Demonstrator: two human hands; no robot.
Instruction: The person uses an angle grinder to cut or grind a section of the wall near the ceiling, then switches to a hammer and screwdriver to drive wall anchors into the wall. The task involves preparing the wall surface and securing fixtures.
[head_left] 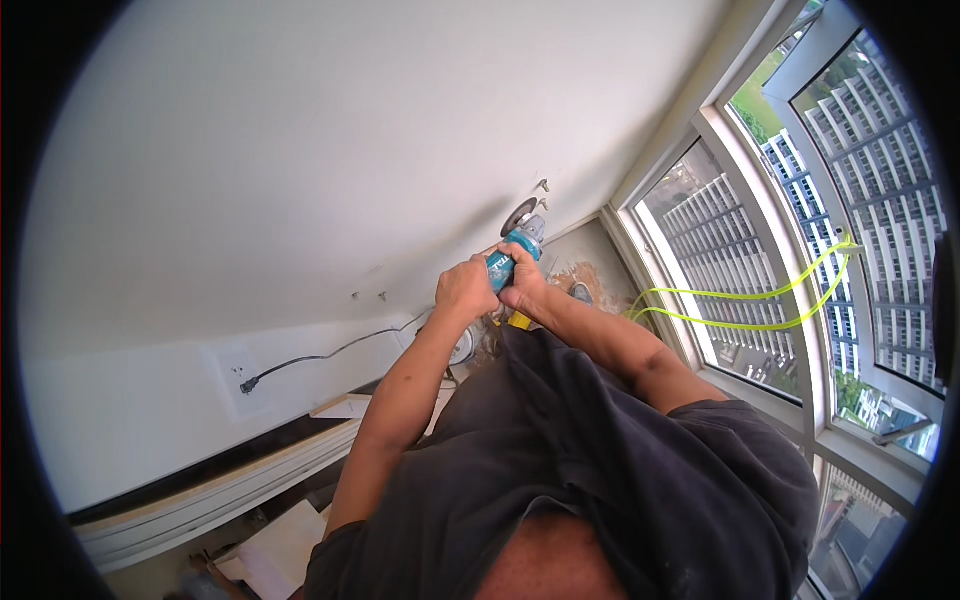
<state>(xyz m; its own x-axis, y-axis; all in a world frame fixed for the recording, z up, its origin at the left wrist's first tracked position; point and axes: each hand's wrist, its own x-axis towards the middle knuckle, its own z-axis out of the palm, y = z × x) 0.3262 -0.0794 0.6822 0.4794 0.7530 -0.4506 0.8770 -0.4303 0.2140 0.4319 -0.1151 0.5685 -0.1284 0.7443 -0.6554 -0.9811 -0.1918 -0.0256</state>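
Both of my hands are closed round a teal angle grinder [500,270] held up against the white wall. My left hand [466,291] wraps its left side, and my right hand [526,282] grips it from the right with fingers over the body. The grinder's grey head points away from me. Its dark round cutting disc [518,217] stands at the wall, close to two small metal stubs [543,194] that stick out of it. Whether the disc touches the wall or a stub, I cannot tell.
Two more metal stubs [369,296] jut from the wall at left. A black cord [325,355] runs from a wall outlet [238,370]. Yellow-green straps [735,295] stretch to the open window frame at right. White boards or mouldings [250,493] lie along the lower left.
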